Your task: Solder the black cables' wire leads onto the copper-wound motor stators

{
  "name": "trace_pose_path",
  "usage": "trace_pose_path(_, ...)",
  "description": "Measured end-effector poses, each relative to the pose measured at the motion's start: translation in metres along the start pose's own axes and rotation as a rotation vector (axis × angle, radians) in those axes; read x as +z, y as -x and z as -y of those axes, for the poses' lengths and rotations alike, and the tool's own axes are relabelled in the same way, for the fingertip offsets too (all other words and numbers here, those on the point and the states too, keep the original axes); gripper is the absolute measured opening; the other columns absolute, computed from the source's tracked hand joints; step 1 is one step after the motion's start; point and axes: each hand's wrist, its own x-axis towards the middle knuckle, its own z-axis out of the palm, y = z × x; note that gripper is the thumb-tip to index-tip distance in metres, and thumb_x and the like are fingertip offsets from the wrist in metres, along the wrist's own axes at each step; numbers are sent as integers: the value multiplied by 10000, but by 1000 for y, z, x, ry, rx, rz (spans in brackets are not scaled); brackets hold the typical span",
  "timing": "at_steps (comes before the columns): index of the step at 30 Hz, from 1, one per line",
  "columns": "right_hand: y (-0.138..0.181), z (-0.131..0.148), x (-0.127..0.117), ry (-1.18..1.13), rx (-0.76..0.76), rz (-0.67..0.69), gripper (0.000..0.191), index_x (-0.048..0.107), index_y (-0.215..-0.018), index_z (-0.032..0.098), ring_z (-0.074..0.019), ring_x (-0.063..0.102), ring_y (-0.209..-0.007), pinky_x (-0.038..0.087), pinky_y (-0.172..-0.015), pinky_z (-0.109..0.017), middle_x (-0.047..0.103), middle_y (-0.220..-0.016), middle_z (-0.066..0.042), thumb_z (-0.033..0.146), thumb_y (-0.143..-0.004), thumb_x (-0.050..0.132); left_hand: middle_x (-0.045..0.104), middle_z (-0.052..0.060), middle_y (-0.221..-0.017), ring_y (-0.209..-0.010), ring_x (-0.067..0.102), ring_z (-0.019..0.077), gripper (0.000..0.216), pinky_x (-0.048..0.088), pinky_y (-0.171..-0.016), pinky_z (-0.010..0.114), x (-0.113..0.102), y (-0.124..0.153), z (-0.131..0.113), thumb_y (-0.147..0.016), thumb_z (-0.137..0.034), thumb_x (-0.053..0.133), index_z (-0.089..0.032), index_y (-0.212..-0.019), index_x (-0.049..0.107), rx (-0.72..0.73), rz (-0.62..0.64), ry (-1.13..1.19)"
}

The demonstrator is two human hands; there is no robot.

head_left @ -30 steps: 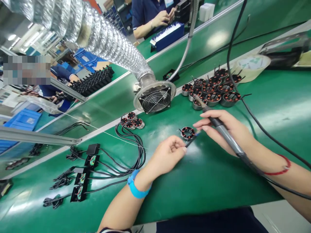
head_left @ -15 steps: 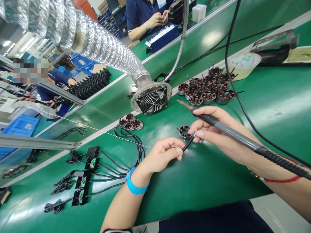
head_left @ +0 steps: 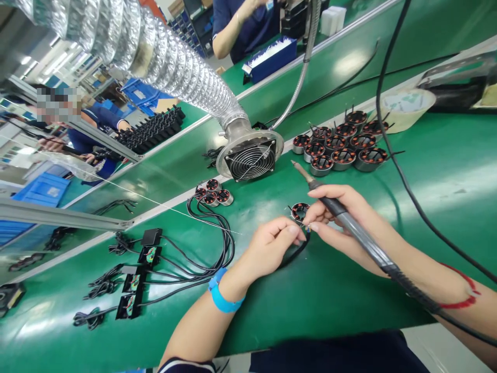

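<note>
A grey-handled soldering iron [head_left: 351,223] lies across my right hand [head_left: 345,228], its tip pointing up and left, clear of the parts. The same hand's thumb and forefinger pinch the coloured wire ends of a black cable [head_left: 298,255]. My left hand [head_left: 275,241] is closed in a pinch close beside those wire ends. What its fingertips hold is too small to make out. The cable runs below this hand. Just beyond both hands, a motor stator [head_left: 300,211] with copper windings sits on the green bench, partly covered by the right fingers.
A fume duct with a fan guard [head_left: 252,161] hangs ahead. Several stators [head_left: 344,158] stand at the right, near a tape roll [head_left: 409,109]. Cabled stators [head_left: 212,194] and black boxes [head_left: 128,305] lie left. The iron's cord [head_left: 399,181] crosses the right side. Co-workers sit beyond the partition.
My left fingers have moved off the cable's black sheath to beside its wire ends. The cable end has dropped lower, and the view has shifted slightly.
</note>
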Motion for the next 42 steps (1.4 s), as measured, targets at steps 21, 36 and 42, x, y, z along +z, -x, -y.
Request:
trace_pose_path(21, 7, -15, 17, 238, -265, -90, 327, 473, -1254, 293, -134, 697, -677, 591, -640, -224, 693, -836, 21, 202, -958, 579, 499, -51, -610, -578, 418, 79, 415, 350, -598, 233, 2, -9, 9, -697, -507, 787, -173, -728, 541, -108, -30, 295)
trace_pose_path(36, 24, -21, -10, 524, -305, -209, 150, 626, -1028, 299, -138, 629, -526, 522, -506, -236, 709, -778, 16, 207, -910, 622, 564, -44, -646, -610, 457, 90, 102, 351, -603, 228, -6, -27, 19, -797, -182, 600, -173, -696, 593, -91, -328, -64)
trace_pose_path(42, 25, -21, -10, 504, -331, -126, 129, 588, -1010, 275, -104, 577, -469, 544, -566, -215, 708, -780, 21, 173, -932, 578, 584, -40, -651, -587, 448, 85, 91, 346, -576, 222, -7, -27, 21, -793, -212, 604, -173, -711, 611, -80, -340, -96)
